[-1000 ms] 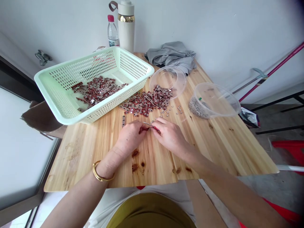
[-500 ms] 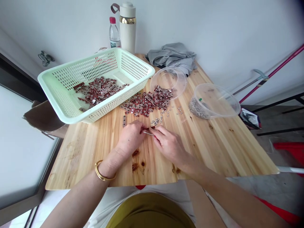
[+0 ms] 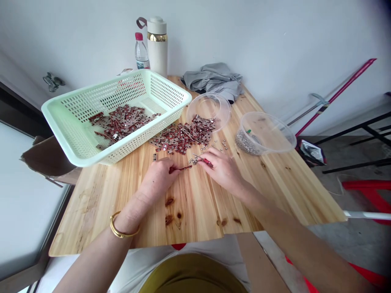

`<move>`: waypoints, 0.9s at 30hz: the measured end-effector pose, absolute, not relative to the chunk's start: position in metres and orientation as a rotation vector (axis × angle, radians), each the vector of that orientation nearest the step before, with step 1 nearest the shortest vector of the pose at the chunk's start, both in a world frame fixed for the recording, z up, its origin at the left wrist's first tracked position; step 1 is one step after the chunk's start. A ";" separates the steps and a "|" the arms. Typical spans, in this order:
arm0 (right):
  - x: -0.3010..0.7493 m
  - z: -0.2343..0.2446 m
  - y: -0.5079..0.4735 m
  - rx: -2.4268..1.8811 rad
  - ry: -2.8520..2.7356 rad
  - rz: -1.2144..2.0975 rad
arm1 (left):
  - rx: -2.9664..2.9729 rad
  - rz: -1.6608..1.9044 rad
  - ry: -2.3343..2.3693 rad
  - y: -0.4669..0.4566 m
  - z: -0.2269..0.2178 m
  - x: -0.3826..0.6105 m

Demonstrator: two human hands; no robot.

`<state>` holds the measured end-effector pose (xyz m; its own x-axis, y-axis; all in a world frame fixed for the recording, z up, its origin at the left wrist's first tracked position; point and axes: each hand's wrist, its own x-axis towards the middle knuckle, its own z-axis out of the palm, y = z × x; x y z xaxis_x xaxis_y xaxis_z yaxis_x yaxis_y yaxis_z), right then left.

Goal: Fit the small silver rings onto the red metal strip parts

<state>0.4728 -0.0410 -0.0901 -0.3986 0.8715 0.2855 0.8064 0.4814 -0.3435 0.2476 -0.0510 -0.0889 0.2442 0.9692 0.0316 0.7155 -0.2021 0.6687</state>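
Observation:
My left hand (image 3: 159, 178) is closed on the end of a narrow reddish-brown strip (image 3: 185, 167) dotted with metal, which points right just above the table. In my right hand (image 3: 224, 169), the fingers pinch a slim tool with a red handle (image 3: 208, 162) and a thin metal tip; its exact kind is unclear. That tip lies over small round metal pieces (image 3: 193, 161) scattered on the wood. A similar strip (image 3: 154, 157) rests alone behind my left hand. Farther back is a heap of such strips (image 3: 183, 136), partly spilling from a clear tub (image 3: 224, 105) tipped on its side.
A pale green basket (image 3: 128, 151) with more strips stands at left. A clear tub (image 3: 284, 140) of small metal pieces sits at right. Behind are grey cloth (image 3: 210, 77), a bottle (image 3: 141, 53) and a cream flask (image 3: 158, 53). The wooden table (image 3: 195, 215) ends near my lap.
My hands have moved apart. The right one has drawn the tool away from the strip to the loose metal pieces, while the left keeps the strip. The whole view has shifted slightly.

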 end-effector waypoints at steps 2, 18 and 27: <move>0.469 -0.090 -0.040 -1.386 -2.401 0.173 | 1.995 0.621 1.540 -0.050 -0.089 0.246; 0.453 -0.073 -0.029 -1.415 -2.340 0.370 | 2.030 0.616 1.546 -0.047 -0.092 0.246; 0.415 -0.091 -0.050 -1.372 -2.435 0.084 | 2.011 0.614 1.500 -0.048 -0.090 0.247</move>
<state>0.4154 -0.0495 -0.0908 -0.4739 0.8395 0.2657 0.8191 0.5310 -0.2170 0.2465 -0.0475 -0.0896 0.2725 0.9616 0.0344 0.7092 -0.2249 0.6682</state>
